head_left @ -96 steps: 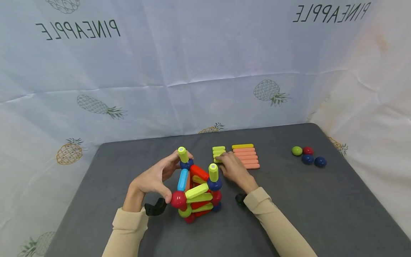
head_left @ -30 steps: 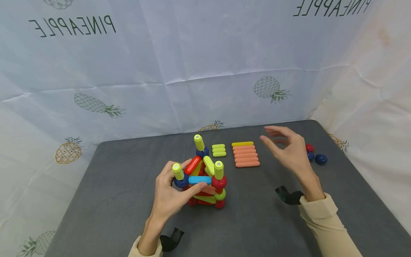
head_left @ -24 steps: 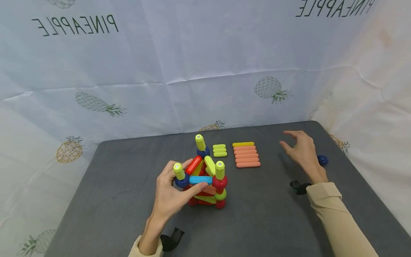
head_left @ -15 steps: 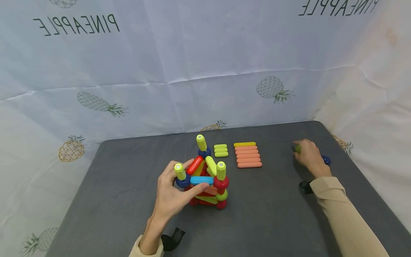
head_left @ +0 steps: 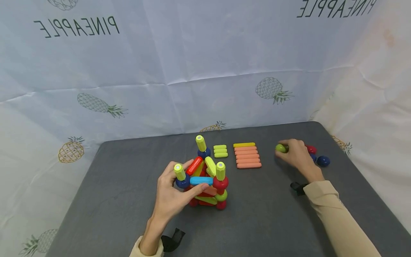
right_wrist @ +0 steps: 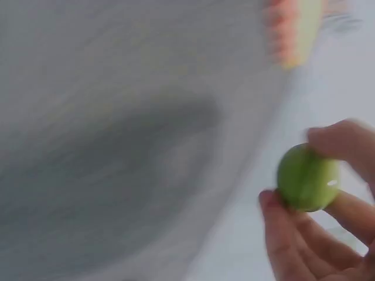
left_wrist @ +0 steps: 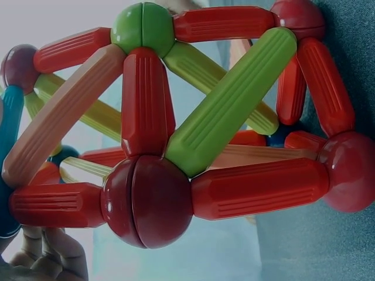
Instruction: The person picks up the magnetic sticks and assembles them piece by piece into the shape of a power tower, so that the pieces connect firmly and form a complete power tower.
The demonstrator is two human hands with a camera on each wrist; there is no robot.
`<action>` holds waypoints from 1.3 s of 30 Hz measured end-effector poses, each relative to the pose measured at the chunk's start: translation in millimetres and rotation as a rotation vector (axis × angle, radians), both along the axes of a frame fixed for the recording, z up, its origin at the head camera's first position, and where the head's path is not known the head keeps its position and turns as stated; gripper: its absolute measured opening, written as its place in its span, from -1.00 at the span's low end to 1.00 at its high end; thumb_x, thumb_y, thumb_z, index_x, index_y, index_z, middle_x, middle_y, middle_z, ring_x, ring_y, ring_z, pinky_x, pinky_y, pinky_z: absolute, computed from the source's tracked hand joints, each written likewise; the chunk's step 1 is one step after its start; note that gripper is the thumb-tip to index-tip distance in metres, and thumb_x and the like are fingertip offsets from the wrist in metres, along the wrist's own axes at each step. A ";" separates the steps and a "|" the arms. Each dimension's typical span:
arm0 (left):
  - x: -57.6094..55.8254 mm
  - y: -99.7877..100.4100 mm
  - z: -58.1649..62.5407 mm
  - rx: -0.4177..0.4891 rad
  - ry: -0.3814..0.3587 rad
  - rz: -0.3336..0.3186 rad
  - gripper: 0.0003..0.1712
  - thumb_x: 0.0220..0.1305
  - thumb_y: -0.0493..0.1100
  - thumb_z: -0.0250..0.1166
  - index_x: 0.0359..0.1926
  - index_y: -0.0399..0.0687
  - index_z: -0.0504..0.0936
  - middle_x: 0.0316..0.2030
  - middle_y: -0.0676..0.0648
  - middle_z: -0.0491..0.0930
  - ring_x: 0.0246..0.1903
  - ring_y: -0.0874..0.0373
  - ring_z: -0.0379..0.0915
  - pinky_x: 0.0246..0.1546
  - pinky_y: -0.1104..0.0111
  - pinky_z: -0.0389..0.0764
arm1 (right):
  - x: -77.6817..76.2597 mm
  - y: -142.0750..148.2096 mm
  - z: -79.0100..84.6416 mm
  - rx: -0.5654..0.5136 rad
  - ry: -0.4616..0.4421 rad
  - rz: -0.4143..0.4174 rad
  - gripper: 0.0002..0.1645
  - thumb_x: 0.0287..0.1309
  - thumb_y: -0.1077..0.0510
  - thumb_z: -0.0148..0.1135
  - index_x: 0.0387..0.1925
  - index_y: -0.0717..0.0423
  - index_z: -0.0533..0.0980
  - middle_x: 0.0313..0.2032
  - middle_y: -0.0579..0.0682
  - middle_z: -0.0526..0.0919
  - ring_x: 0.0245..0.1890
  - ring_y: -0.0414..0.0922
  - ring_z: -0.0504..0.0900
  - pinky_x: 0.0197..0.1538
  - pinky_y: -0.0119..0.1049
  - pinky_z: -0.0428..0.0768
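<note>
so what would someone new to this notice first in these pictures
Probably the bright tower of sticks and balls first, near the middle of the table, in the left hand's grip. Next, the green ball in the right hand's grip, towards the table's right side. Behind, mirrored PINEAPPLE lettering stands out on the pale cloth.

Dark grey matte tabletop [head_left: 263,221], rounded far corners. Pale bluish-white fabric sheet [head_left: 205,46] hangs beyond the tabletop's far edge, whiter fabric to its left and right. Long horizontal crease [head_left: 178,83] above that edge. Mirror-reversed dark green "PINEAPPLE" lettering [head_left: 77,27] high above tabletop, at two spots. Green outline pineapple prints [head_left: 269,87] above and left of tabletop; orange-yellow pineapple prints [head_left: 71,152] beside its left, far and right edges. Light soft, warmer right of tabletop.
</note>
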State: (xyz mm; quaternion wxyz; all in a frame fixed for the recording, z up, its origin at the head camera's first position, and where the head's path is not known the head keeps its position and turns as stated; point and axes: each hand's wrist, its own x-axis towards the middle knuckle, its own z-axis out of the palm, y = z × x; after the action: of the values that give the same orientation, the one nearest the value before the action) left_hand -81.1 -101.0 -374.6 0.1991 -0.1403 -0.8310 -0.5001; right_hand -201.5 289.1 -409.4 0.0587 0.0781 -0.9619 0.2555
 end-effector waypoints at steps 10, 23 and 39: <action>-0.2 0.5 -1.1 0.003 0.006 -0.003 -0.27 -0.13 -0.16 0.70 0.17 -0.01 0.71 -0.28 0.02 0.52 -0.21 0.20 0.50 -0.31 0.42 0.60 | 30.0 -111.7 104.3 -0.416 0.254 0.277 -0.52 0.15 0.28 0.45 0.13 0.23 0.62 -0.04 0.21 0.72 -0.21 0.05 0.75 -0.09 -0.43 0.68; -2.7 -1.6 -3.9 -0.011 0.045 -0.034 -0.24 -0.14 -0.20 0.70 0.20 0.01 0.69 -0.31 0.05 0.51 -0.32 0.29 0.37 -0.38 0.42 0.45 | 39.9 -185.2 142.8 -0.419 0.335 0.657 -0.55 0.14 0.25 0.48 0.10 0.18 0.67 -0.01 0.07 0.72 -0.14 -0.13 0.69 -0.05 -0.19 0.70; -2.3 -2.3 -5.1 0.002 0.025 -0.039 -0.25 -0.11 -0.19 0.69 0.21 0.00 0.68 -0.32 0.03 0.48 -0.31 0.28 0.40 -0.41 0.44 0.54 | 47.2 -168.7 138.7 -0.420 0.349 0.554 -0.41 0.15 0.17 0.50 0.23 0.09 0.60 0.19 0.05 0.64 0.05 -0.09 0.64 0.09 -0.12 0.67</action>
State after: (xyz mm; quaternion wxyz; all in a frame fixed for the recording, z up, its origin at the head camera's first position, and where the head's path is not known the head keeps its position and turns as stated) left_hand -83.3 -103.4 -379.7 0.1997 -0.1627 -0.8252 -0.5027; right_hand -154.3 120.4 -270.7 0.1648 0.3635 -0.8066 0.4360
